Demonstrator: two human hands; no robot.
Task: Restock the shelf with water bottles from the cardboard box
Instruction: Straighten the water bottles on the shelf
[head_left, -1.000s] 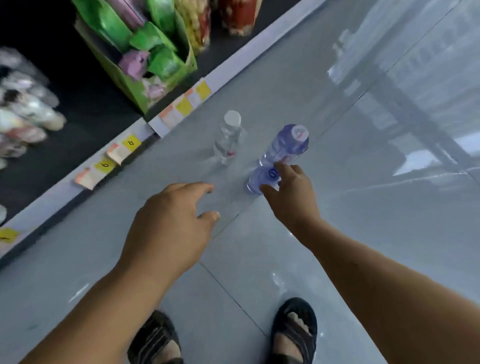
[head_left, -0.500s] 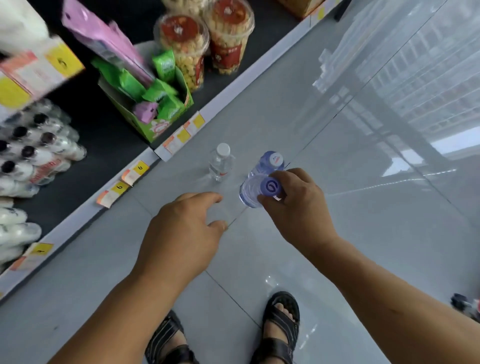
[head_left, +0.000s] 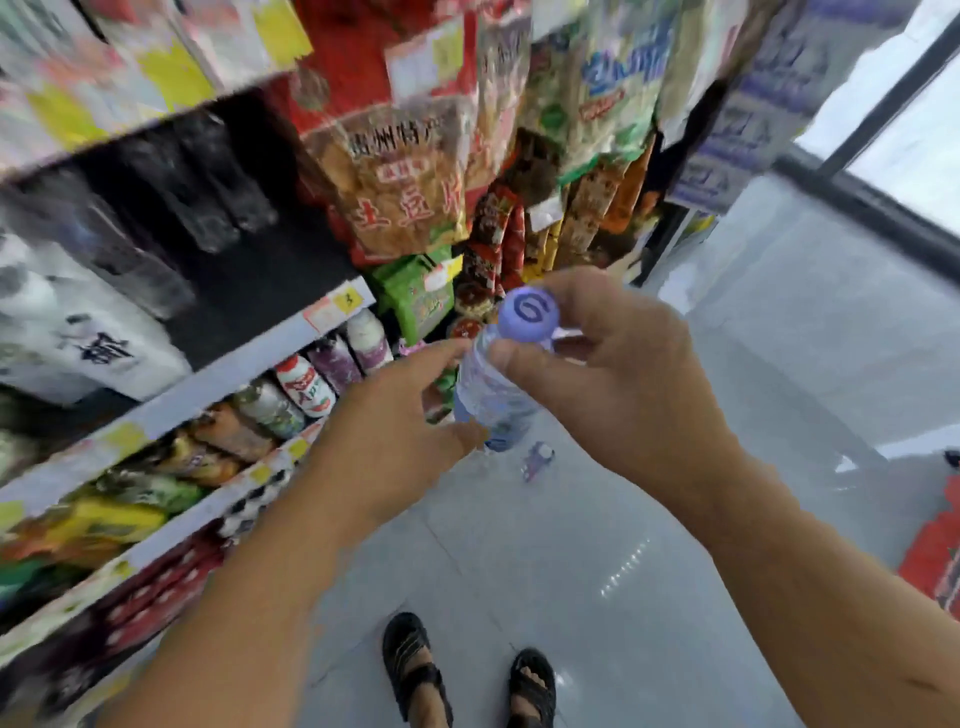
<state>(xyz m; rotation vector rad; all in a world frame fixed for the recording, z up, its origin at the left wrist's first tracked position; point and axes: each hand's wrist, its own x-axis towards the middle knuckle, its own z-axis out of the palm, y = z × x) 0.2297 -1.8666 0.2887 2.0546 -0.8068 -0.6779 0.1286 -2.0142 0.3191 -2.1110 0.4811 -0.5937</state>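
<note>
Gripping water bottle (head_left: 488, 395) at its neck, just under the purple cap (head_left: 529, 314), with right hand (head_left: 623, 384), fingers and thumb curled round it. Bracketing the bottle's body with left hand (head_left: 384, 431), fingers spread wide, forefinger and thumb touching it. Holding it in the air beside the shelf (head_left: 223, 379), above the floor (head_left: 571, 571).

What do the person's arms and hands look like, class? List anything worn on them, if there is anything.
Both arms are bare up to the frame edge, with no sleeve in view. The left hand and right hand wear no gloves, and no ring, watch or bracelet shows on either.
</note>
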